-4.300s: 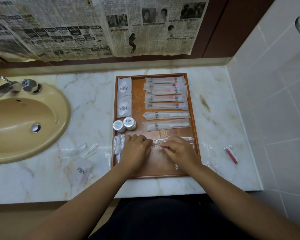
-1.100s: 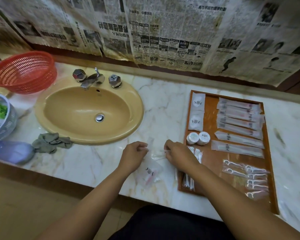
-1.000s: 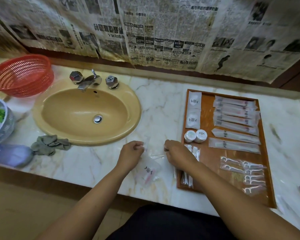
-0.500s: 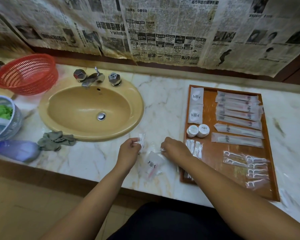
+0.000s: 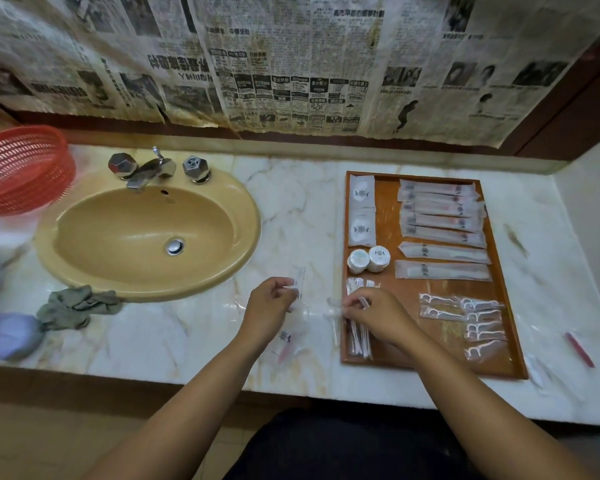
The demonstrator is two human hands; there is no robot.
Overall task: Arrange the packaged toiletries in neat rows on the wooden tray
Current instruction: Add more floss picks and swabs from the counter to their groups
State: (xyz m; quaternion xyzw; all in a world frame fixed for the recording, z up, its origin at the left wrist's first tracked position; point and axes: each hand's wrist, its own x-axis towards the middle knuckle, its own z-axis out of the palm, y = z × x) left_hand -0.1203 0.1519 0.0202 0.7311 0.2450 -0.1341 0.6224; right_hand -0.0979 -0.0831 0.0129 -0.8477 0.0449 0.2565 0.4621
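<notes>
The wooden tray [image 5: 385,209] lies on the marble counter right of the sink. It holds long sachets [image 5: 440,223], two square sachets [image 5: 361,211], two round tubs [image 5: 368,259], cotton-swab packets [image 5: 359,336] and floss-pick packets [image 5: 471,320]. My left hand [image 5: 269,308] pinches a small clear packet [image 5: 299,278] just left of the tray. My right hand [image 5: 371,315] pinches another clear packet [image 5: 331,308] over the tray's left edge. A printed sachet [image 5: 288,341] lies on the counter below my left hand.
A yellow sink [image 5: 146,237] with a chrome tap [image 5: 149,169] fills the left. A red basket [image 5: 21,168], a grey rag [image 5: 77,306] and a bluish bottle [image 5: 7,336] sit at the far left. A red item [image 5: 579,349] and clear wrappers lie right of the tray.
Both hands left the tray's front area and moved to the counter at its left edge. Each picked up a small clear packet; the right hand has now drifted back over the tray's edge.
</notes>
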